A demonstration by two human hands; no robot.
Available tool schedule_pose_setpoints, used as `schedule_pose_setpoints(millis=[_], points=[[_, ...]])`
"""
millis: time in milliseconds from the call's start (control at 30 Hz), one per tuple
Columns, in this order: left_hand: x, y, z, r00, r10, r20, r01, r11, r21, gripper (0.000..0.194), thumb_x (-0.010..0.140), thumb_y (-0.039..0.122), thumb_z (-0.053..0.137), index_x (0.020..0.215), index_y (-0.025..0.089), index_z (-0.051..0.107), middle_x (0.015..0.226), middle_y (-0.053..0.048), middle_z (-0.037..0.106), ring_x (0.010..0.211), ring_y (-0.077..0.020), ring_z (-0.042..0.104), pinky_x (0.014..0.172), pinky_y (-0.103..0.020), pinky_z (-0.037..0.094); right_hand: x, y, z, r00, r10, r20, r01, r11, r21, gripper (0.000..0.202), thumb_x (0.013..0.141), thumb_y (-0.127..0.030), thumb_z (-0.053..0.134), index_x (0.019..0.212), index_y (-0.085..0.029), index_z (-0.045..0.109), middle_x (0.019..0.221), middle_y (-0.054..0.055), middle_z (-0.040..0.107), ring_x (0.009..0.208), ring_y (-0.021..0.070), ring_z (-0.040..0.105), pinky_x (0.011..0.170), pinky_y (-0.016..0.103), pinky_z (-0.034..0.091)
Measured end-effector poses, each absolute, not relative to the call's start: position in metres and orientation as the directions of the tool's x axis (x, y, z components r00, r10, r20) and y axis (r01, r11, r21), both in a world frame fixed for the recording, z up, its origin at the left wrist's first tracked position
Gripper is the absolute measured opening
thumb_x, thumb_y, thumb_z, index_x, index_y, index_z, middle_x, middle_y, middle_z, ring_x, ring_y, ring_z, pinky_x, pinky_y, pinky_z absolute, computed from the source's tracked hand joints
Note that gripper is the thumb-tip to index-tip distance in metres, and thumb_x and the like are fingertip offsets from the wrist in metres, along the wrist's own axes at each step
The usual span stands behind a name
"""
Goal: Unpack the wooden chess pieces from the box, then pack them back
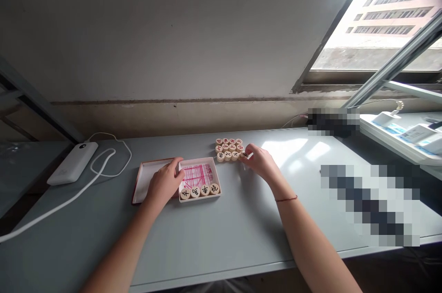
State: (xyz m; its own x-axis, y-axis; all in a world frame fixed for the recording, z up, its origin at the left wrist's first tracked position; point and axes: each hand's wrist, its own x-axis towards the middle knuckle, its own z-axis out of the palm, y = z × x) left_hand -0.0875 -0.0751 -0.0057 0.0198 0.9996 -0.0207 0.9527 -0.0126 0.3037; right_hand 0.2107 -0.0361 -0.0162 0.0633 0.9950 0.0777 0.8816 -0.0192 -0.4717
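My left hand [165, 181] lies over the box lid [142, 183] with its thumb reaching inside the left wall of an open white box [220, 178], gripping that edge. Inside the box, a row of black-lettered xiangqi pieces [195, 192] lines the near side, above a folded paper board [199, 174] with red lines. To the box's upper right, rows of stacked xiangqi pieces [228, 148] stand together, red characters behind and black ones in front. My right hand [259, 160] pinches a xiangqi piece [244, 155] at the right end of the front row.
A white power bank [73, 162] with a white cable [74, 196] lies on the grey table [221, 237] at the left. The wall rises behind. Blurred dark items [331, 121] sit at the right, near a white shelf [400, 138] and a window [386, 21].
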Motion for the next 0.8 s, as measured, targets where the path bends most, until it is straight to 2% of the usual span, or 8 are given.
schedule_pose_setpoints(millis=[100, 400, 600, 700, 800], points=[[-0.086, -0.075, -0.008, 0.032, 0.999, -0.016, 0.954, -0.026, 0.299, 0.038, 0.086, 0.025, 0.04, 0.121, 0.028, 0.054, 0.071, 0.002, 0.063, 0.065, -0.0177, 0.06, 0.058, -0.025, 0.037, 0.208, -0.035, -0.017, 0.053, 0.996, 0.074, 0.88, -0.012, -0.475, 0.01, 0.076, -0.029, 0.058, 0.08, -0.022, 0.053, 0.072, 0.001, 0.061, 0.064, 0.0157, 0.052, 0.057, 0.024, 0.037], [-0.086, -0.074, -0.017, 0.077, 0.99, 0.115, 0.943, -0.11, 0.315, 0.034, 0.086, 0.021, 0.039, 0.114, 0.026, 0.058, 0.059, 0.003, 0.06, 0.055, -0.0173, 0.058, 0.054, -0.024, 0.035, 0.212, -0.032, -0.023, 0.0, 0.992, 0.13, 0.884, 0.061, -0.464, 0.008, 0.077, -0.028, 0.057, 0.082, -0.021, 0.057, 0.085, 0.003, 0.063, 0.067, 0.0156, 0.053, 0.061, 0.026, 0.039], [-0.082, -0.073, -0.02, 0.05, 0.993, 0.105, 0.943, -0.081, 0.322, 0.035, 0.088, 0.021, 0.038, 0.117, 0.024, 0.057, 0.06, 0.002, 0.06, 0.057, -0.0185, 0.06, 0.056, -0.025, 0.038, 0.206, -0.039, -0.01, 0.001, 0.985, 0.174, 0.868, 0.085, -0.489, 0.016, 0.079, -0.029, 0.058, 0.093, -0.021, 0.061, 0.088, 0.004, 0.061, 0.067, 0.015, 0.054, 0.063, 0.026, 0.041], [-0.08, -0.073, -0.02, 0.068, 0.985, 0.158, 0.94, -0.116, 0.321, 0.033, 0.089, 0.022, 0.039, 0.117, 0.023, 0.057, 0.07, -0.001, 0.063, 0.065, -0.0201, 0.061, 0.059, -0.027, 0.041, 0.185, -0.048, -0.002, -0.13, 0.98, 0.151, 0.776, 0.195, -0.6, 0.022, 0.086, -0.035, 0.05, 0.098, -0.022, 0.063, 0.081, 0.003, 0.063, 0.062, 0.0139, 0.054, 0.061, 0.025, 0.041], [-0.081, -0.076, -0.015, 0.145, 0.932, 0.331, 0.926, -0.246, 0.285, 0.028, 0.087, 0.019, 0.042, 0.107, 0.02, 0.061, 0.089, -0.007, 0.061, 0.085, -0.0222, 0.06, 0.072, -0.03, 0.045, 0.16, -0.058, -0.004, -0.34, 0.938, 0.061, 0.714, 0.3, -0.632, 0.026, 0.09, -0.036, 0.046, 0.099, -0.023, 0.066, 0.074, 0.002, 0.066, 0.055, 0.0129, 0.053, 0.054, 0.023, 0.037]])
